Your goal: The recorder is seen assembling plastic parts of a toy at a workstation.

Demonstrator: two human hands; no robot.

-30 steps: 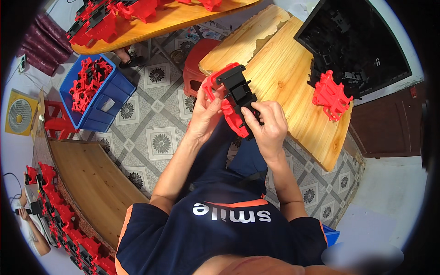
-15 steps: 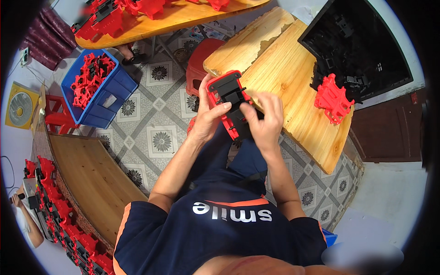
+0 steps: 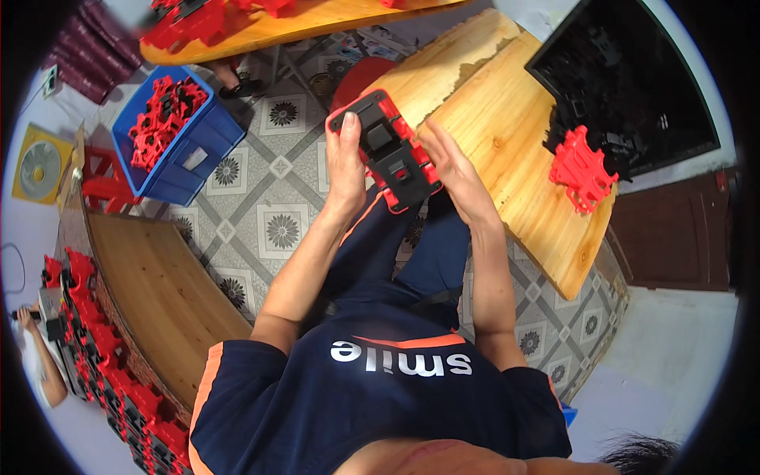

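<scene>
A red and black plastic housing (image 3: 385,136), rectangular with a raised black block in its middle, is held tilted above my lap. My left hand (image 3: 346,165) grips its left side, thumb lying over the black face and the other fingers hidden beneath. Along the housing's right edge, my right hand (image 3: 463,178) has its fingers stretched out, close to or touching the red rim; its thumb is not clearly visible.
On the wooden table (image 3: 507,134) to the right lies a red plastic frame (image 3: 583,170), beside a large black screen (image 3: 633,87). A blue crate (image 3: 182,162) of red parts stands on the floor at left. Rows of red and black housings (image 3: 119,372) line the lower left, near another person's arm (image 3: 47,364).
The housing has turned so its black face shows more fully. My left thumb has shifted up its left side, and my right fingers have moved from its face to its right edge.
</scene>
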